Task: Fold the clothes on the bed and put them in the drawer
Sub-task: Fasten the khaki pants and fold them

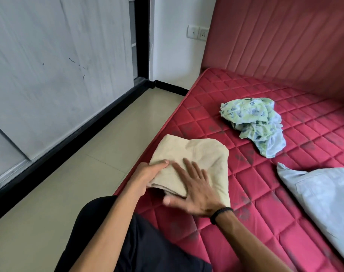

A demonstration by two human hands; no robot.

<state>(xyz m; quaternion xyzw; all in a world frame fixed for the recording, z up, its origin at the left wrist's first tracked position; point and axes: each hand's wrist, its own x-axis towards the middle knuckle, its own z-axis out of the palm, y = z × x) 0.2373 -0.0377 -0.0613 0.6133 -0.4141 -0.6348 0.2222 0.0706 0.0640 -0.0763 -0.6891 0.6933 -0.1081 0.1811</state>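
A folded cream garment [198, 154] lies at the near left edge of the red quilted mattress [265, 193]. My left hand [147, 177] grips its near left edge, thumb on top and fingers under the fold. Flat on top of the cloth lies my right hand [194, 189], fingers straight and spread. A crumpled green floral garment [253, 122] sits farther back on the mattress. A pale blue garment [324, 199] lies spread at the right edge of view. No drawer is in view.
A red padded headboard [285, 40] stands behind the mattress. Beige floor tiles [85, 173] run along the bed's left side, bounded by a grey sliding wardrobe door [59, 75] with a black base. A wall socket [197, 32] is beside the headboard.
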